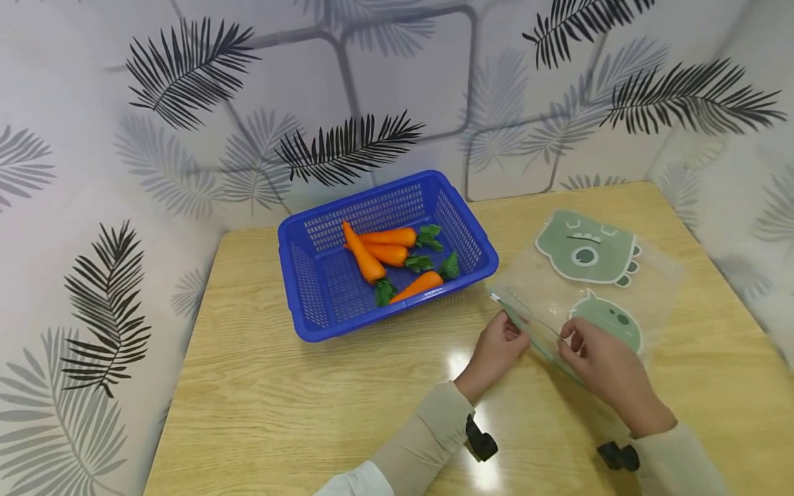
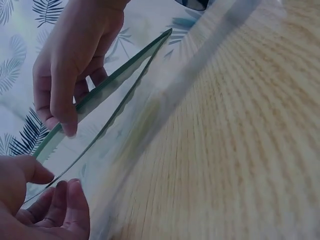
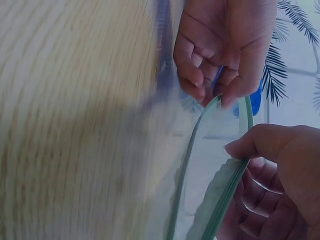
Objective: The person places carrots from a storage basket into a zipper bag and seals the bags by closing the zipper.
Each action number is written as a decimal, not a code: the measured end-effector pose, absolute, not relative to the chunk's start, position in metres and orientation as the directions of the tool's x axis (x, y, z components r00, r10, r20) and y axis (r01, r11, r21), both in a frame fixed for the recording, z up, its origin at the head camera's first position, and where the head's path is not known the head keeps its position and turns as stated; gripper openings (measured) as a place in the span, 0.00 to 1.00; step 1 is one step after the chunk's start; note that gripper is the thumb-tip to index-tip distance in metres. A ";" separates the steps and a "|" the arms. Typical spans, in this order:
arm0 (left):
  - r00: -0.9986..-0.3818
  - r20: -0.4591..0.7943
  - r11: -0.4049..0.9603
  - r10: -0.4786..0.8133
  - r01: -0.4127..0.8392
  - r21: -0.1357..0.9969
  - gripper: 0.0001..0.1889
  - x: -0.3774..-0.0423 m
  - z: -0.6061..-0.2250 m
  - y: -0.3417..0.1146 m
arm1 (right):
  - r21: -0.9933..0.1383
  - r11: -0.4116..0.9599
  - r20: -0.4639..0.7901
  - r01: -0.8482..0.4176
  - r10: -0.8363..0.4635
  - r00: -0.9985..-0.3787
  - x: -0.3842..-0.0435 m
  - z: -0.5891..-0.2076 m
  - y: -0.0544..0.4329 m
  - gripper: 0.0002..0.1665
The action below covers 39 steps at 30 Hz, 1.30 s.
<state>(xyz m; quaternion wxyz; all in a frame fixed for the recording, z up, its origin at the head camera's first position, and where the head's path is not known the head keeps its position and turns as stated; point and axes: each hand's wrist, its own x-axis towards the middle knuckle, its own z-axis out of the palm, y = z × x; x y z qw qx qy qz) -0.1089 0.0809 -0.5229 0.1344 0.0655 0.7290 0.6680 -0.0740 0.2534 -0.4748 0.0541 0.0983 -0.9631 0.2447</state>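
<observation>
While left hand and right hand pinch the clear bag by its rim, right of blue basket, mouth is parted, wider spreading probably left, four carrots in the basket, none bagged.

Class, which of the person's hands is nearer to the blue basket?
Left. The left hand is just off the near-right side of the blue basket; the right hand is farther right.
</observation>
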 end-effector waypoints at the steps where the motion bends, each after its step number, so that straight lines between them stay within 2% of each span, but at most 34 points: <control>1: -0.952 -0.116 0.108 0.285 -0.088 0.990 0.08 -0.109 -0.523 0.081 | -0.458 0.864 0.139 -0.207 -0.161 -0.977 -0.074 -0.475 0.253 0.04; 7: -0.935 -0.140 0.099 0.326 -0.113 0.989 0.07 -0.105 -0.528 0.084 | -0.471 0.865 0.093 -0.175 -0.148 -0.985 -0.073 -0.473 0.252 0.05; 12: -0.935 -0.139 0.089 0.327 -0.115 0.989 0.05 -0.105 -0.530 0.083 | -0.466 0.856 0.223 -0.225 -0.132 -0.966 -0.072 -0.472 0.255 0.06; 18: -0.936 -0.139 0.125 0.323 -0.104 0.987 0.04 -0.106 -0.527 0.082 | -0.409 0.872 0.384 -0.270 -0.104 -0.917 -0.071 -0.462 0.257 0.09; 22: -0.939 -0.143 0.103 0.314 -0.116 0.988 0.03 -0.106 -0.526 0.082 | -0.361 0.881 0.480 -0.306 -0.106 -0.871 -0.069 -0.454 0.257 0.07; 26: -0.944 -0.148 0.089 0.295 -0.127 0.988 0.02 -0.105 -0.525 0.083 | -0.293 0.881 0.595 -0.372 -0.136 -0.792 -0.067 -0.447 0.257 0.05; 33: -0.959 -0.126 0.054 0.254 -0.116 0.992 0.03 -0.106 -0.524 0.083 | -0.241 0.868 0.737 -0.434 -0.127 -0.664 -0.065 -0.435 0.254 0.15; 39: -0.969 -0.119 0.064 0.216 -0.108 0.992 0.04 -0.109 -0.523 0.080 | -0.258 0.872 0.756 -0.416 -0.086 -0.648 -0.063 -0.424 0.257 0.07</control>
